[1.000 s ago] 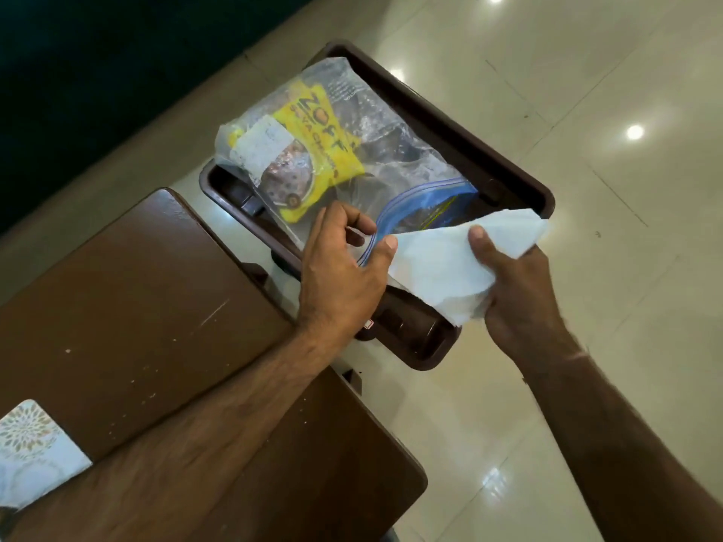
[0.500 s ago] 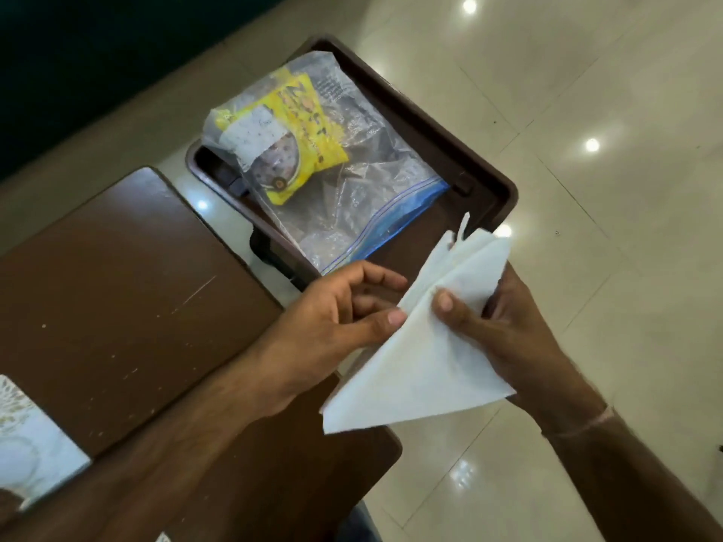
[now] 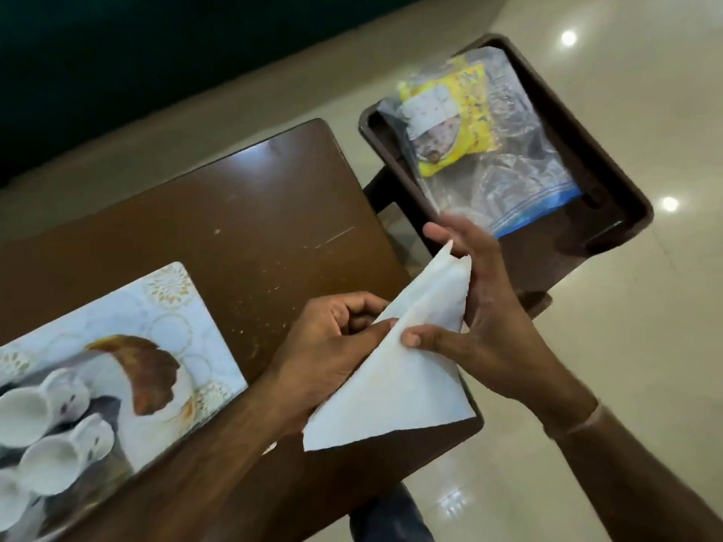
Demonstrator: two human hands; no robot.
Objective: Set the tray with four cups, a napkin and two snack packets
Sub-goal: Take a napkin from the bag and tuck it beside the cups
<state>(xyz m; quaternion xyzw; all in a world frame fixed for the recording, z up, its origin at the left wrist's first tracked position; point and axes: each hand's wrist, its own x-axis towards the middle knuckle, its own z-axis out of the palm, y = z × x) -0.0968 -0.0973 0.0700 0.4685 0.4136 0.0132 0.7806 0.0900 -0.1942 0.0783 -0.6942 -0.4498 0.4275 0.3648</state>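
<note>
My napkin (image 3: 395, 369), now lifted off the brown tray (image 3: 610, 150), sits pinched in both hands for folding before the printed tray (image 3: 172, 307)

Domestic interior, most likely a living or dining room of a home.

Evidence:
- Glossy cream floor tiles (image 3: 610, 346), right of and beyond the gripped napkin (image 3: 395, 385), mirroring round ceiling lights.
- Dark brown wooden table (image 3: 242, 236), scuffed and scratched, directly beneath and left of the grip.
- Decorative printed tray (image 3: 168, 307), gold floral pattern, far left of the grip; small white cups (image 3: 43, 463) on it.
- Dark brown serving tray (image 3: 610, 158) beyond the grip, upper right, on a low stand.
- Clear zip bag (image 3: 508, 181) with yellow snack packet (image 3: 457, 123) inside, lying in that tray.
- Dark wall or furnishing along the far upper left; too dim to identify.
</note>
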